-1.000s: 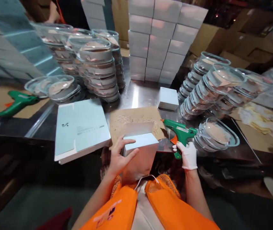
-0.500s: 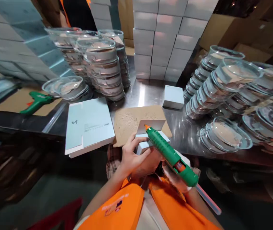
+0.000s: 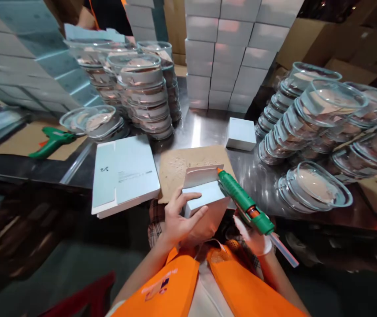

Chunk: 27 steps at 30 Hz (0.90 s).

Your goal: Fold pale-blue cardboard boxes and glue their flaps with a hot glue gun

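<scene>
My left hand (image 3: 181, 218) grips a small white box (image 3: 208, 196) from its left side, thumb and fingers pressed against it. A raised flap (image 3: 201, 176) stands up along the box's far edge. In my right hand (image 3: 253, 235), which wears a white glove, is a green glue gun (image 3: 243, 198). Its orange nozzle is at the right end of the flap. A clear glue stick (image 3: 284, 250) sticks out of the gun's rear. Beneath the box's far side lies a piece of brown cardboard (image 3: 171, 171) with dried glue marks.
A flat white box (image 3: 125, 171) lies at left, a small closed box (image 3: 240, 133) at right. Stacks of clear round containers (image 3: 142, 97) stand on both sides. Another green glue gun (image 3: 53, 140) rests at far left. White boxes (image 3: 215, 53) are piled behind; another person (image 3: 109, 17) stands beyond.
The glue gun's nozzle has moved right along the flap to its right end. More of the box's top shows. A pale blue item has appeared over the back-left containers.
</scene>
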Each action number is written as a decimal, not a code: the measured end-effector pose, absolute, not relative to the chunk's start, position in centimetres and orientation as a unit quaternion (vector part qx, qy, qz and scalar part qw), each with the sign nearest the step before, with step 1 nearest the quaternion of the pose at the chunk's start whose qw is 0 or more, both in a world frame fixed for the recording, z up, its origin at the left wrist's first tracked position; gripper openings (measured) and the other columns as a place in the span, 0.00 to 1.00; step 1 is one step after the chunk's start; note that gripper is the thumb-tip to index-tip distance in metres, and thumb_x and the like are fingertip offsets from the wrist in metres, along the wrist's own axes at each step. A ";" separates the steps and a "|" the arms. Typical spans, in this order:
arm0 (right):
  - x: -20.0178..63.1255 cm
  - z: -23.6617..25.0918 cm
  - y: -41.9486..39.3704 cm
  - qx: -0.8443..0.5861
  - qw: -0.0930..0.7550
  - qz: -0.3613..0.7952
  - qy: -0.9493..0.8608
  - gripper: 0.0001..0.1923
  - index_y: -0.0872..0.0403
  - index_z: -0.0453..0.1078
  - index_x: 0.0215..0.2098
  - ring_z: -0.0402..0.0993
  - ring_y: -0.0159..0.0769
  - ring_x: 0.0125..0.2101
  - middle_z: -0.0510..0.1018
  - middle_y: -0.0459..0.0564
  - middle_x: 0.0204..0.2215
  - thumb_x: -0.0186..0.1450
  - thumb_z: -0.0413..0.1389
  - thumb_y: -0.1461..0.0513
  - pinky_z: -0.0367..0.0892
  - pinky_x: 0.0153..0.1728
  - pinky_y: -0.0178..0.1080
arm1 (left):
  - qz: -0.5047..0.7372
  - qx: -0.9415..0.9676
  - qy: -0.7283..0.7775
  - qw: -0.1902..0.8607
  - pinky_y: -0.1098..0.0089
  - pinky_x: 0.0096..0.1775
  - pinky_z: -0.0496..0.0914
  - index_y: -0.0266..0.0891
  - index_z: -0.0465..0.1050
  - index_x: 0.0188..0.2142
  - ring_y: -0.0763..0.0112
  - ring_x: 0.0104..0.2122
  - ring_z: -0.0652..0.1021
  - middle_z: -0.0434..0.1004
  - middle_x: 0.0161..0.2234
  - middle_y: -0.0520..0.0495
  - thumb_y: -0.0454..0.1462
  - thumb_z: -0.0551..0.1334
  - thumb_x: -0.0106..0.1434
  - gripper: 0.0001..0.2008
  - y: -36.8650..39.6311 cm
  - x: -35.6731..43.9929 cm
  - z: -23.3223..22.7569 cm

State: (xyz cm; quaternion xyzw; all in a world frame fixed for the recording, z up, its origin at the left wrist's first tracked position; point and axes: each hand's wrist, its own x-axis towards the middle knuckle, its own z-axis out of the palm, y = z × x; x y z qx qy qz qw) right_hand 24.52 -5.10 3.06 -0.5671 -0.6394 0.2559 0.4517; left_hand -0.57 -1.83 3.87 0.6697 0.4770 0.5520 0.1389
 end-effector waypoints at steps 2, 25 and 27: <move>25.8 2.4 -4.7 -0.602 0.467 0.289 -0.580 0.14 0.46 0.78 0.32 0.78 0.44 0.25 0.81 0.50 0.26 0.62 0.67 0.47 0.77 0.28 0.46 | 0.558 0.661 0.480 0.145 0.59 0.55 0.76 0.45 0.84 0.43 0.57 0.49 0.83 0.86 0.39 0.47 0.46 0.73 0.66 0.11 -1.8 -1.1 3.5; 24.6 9.7 2.7 -0.531 0.438 0.531 -0.494 0.29 0.52 0.82 0.50 0.84 0.46 0.46 0.88 0.52 0.46 0.55 0.74 0.47 0.78 0.53 0.47 | 0.571 0.636 0.401 0.330 0.56 0.56 0.75 0.42 0.83 0.38 0.52 0.50 0.83 0.84 0.43 0.41 0.59 0.73 0.60 0.24 0.3 -0.4 3.7; 23.6 9.3 3.3 -0.492 0.450 0.589 -0.457 0.33 0.52 0.82 0.49 0.84 0.45 0.44 0.88 0.51 0.42 0.51 0.77 0.46 0.78 0.52 0.47 | 0.594 0.611 0.399 0.339 0.57 0.55 0.76 0.41 0.80 0.38 0.51 0.51 0.83 0.83 0.48 0.38 0.60 0.74 0.59 0.26 0.5 0.1 3.4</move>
